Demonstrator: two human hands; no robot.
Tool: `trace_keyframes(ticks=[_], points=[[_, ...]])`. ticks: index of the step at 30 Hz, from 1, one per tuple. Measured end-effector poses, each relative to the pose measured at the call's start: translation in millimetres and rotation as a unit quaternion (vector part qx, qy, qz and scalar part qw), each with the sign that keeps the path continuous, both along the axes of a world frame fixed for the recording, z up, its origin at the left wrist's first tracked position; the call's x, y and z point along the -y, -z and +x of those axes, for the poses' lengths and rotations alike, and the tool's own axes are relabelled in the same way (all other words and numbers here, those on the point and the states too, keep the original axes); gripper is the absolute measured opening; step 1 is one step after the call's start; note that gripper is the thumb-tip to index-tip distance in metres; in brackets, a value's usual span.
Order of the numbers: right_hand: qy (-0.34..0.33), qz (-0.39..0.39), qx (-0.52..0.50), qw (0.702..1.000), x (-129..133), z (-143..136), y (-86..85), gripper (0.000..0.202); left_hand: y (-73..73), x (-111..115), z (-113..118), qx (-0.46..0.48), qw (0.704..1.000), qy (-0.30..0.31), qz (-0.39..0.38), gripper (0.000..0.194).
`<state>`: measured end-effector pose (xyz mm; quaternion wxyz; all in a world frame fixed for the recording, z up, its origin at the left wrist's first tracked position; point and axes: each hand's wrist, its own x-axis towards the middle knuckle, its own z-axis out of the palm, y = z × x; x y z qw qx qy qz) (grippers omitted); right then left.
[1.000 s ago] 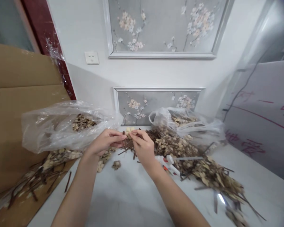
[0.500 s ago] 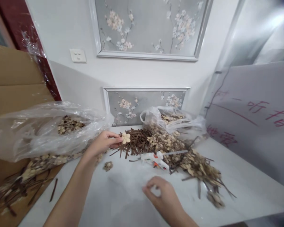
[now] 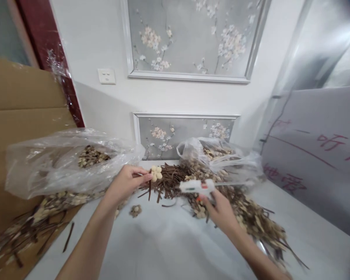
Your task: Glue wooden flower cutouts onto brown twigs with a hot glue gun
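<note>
Carefully, we pinch a pale flower (image 3: 156,173) and a brown strip (image 3: 150,190) between the thumb and fingers of our left hand (image 3: 127,182), above the white table (image 3: 151,245). Our right hand (image 3: 223,214) is closed around a glue gun (image 3: 196,186), though blur hides whether a finger meets the trigger. A stray touch of the hot nozzle, its tip near the flower, could burn our fingertips, and a loose pinch might let the strip twist out of line. Loose strips (image 3: 170,179) behind could snag the nozzle. At left, a see-through bag (image 3: 55,167) holds brown and cream pieces (image 3: 91,156); at right, a whitish bag (image 3: 192,146) holds tan ones.
</note>
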<state>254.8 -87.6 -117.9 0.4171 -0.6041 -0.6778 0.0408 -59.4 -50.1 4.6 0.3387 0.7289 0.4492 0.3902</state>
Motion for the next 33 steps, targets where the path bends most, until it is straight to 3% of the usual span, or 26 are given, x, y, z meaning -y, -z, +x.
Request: trace_keyframes(ticks=[6, 9, 16, 21, 33], points=[[0.107, 0.121, -0.068, 0.985, 8, -6, -98.3, 0.047, -16.5, 23, -9, 0.021, 0.998, -0.012, 0.05, 0.028], [0.145, 0.168, -0.069, 0.973, 10, -22, -123.1, 0.055, -19.2, 34, -10, 0.01, 0.997, -0.008, 0.078, 0.029], [0.091, 0.267, 0.049, 0.958, 11, -39, -107.6, 0.046, -16.9, 53, -6, 0.003, 0.987, 0.007, 0.159, 0.029], [0.057, 0.301, 0.105, 0.946, 13, -45, -106.9, 0.039, -13.4, 56, 1, 0.013, 0.987, 0.003, 0.16, 0.025], [0.071, 0.143, 0.091, 0.983, 8, -44, -100.5, 0.037, -15.1, 56, 4, 0.016, 0.986, -0.005, 0.166, 0.021]])
